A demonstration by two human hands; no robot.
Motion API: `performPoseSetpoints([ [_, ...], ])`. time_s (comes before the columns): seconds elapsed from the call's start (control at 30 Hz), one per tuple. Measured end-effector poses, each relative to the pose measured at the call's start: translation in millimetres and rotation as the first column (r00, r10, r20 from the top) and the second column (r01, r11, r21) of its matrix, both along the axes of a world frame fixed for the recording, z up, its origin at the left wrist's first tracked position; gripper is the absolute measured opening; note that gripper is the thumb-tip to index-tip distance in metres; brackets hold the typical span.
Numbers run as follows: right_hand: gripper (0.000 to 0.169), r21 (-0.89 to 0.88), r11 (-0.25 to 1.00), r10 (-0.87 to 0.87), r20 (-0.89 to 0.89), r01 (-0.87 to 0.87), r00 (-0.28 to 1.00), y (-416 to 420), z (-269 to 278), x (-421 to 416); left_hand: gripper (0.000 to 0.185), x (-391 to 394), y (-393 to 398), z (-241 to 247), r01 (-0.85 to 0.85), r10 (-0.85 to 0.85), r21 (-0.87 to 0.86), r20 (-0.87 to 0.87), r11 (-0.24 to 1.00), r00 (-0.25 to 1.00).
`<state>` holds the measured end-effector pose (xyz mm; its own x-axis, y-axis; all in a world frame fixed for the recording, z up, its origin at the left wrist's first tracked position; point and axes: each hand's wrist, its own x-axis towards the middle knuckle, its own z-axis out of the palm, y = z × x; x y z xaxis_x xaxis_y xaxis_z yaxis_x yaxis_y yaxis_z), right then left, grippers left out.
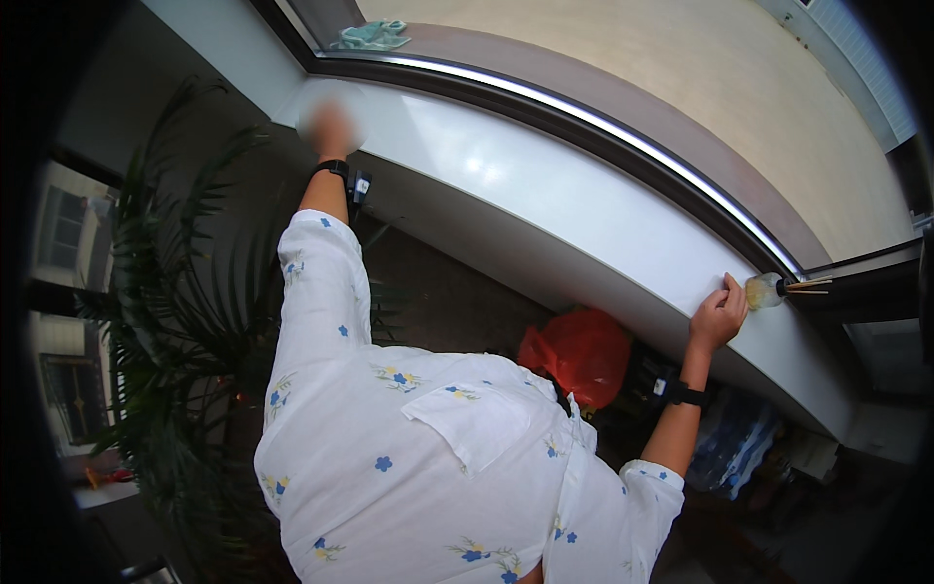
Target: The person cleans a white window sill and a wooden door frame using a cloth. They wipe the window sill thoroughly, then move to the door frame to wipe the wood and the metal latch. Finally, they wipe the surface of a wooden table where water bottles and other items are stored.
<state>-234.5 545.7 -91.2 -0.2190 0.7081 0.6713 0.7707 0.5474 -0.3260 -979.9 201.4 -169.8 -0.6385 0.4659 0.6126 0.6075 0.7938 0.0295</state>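
Observation:
My left hand (332,125) is at the left end of the white window sill (503,182); a blur covers it, so its fingers and anything in them cannot be made out. Near the sill's right end, my right hand (720,314) rests with its fingers partly curled, close beside a glass reed diffuser (764,291) holding yellowish liquid and several thin sticks. Whether the fingertips touch the glass is unclear. Both wrists wear black straps with small devices. Beyond the window frame, a light green cloth (371,35) lies crumpled on the outer ledge.
A dark window frame (540,131) runs along the sill's far edge. Below the sill are a red plastic bag (584,354) and a pack of plastic bottles (733,445). A leafy palm plant (197,306) stands at the left, near my left arm.

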Motion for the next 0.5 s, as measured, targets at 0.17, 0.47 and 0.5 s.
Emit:
performPoseSetpoints([
  [0.17,0.026,-0.009,1.0,-0.023,0.015,0.023,1.0,-1,0,1,0.034,-16,-2,-6,0.062,-0.067,-0.074,-0.067,0.995,0.996],
  [0.47,0.025,0.03,0.999,-0.035,0.07,0.033,0.997,3,-1,0,0.042,-32,-9,-9,0.059,-0.072,-0.22,-0.053,0.974,0.996],
  [0.5,0.025,0.019,0.999,-0.045,0.071,0.044,0.996,1,-1,1,0.044,-20,-3,-3,0.091,-0.097,-0.225,-0.017,0.97,0.995],
])
